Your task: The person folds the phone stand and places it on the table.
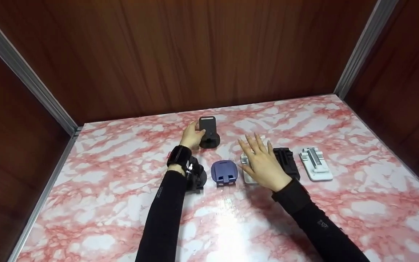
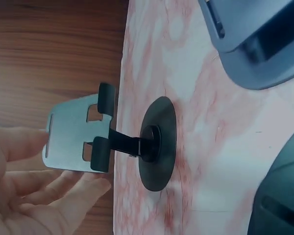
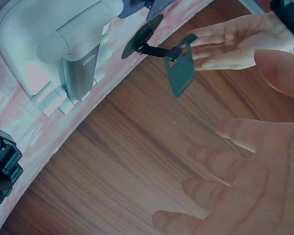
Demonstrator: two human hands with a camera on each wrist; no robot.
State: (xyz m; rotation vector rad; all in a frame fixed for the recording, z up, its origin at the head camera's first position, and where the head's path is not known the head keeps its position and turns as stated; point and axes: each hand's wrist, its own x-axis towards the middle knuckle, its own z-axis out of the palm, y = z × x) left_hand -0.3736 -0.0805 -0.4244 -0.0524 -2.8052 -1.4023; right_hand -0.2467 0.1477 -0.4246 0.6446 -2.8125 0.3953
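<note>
Toward the back of the table stands a black phone stand with a slotted plate on a round base. My left hand holds the left edge of its plate, thumb and fingers at that edge; the base rests on the table in the left wrist view. The right hand hovers palm down with spread fingers, holding nothing. Below it, partly hidden, is a white folding phone stand. Between the hands lies a blue phone stand, folded down.
A black folding stand and another white folding stand lie to the right. Under the left wrist sits a dark stand, partly covered. Wooden panels enclose the marbled table at the back and sides.
</note>
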